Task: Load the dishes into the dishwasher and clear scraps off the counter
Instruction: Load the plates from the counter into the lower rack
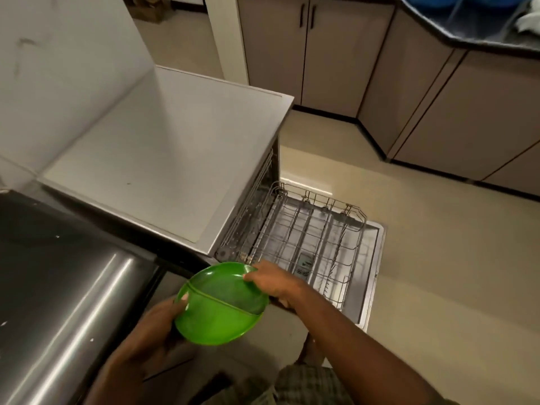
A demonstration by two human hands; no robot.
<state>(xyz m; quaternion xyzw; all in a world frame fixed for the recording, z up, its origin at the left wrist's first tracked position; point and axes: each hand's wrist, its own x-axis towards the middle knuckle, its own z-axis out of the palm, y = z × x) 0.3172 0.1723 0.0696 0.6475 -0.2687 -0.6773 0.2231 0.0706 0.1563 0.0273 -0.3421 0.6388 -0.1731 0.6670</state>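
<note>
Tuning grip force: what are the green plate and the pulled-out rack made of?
Green plate: likely plastic, glossy and slightly see-through, with a moulded divider ridge. Rack: thin grey wire grid, probably coated metal; coating can't be confirmed.

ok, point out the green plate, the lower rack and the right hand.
green plate (225,302), head view, centre of its divided face
lower rack (309,238), head view, wire grid in the middle
right hand (271,283), head view, back of the hand

Brown cabinet doors (330,54) with dark handles line the far wall and run along the right under a dark worktop edge (455,36), above a beige floor (438,258), while a steel appliance (73,302) sits at left.
</note>
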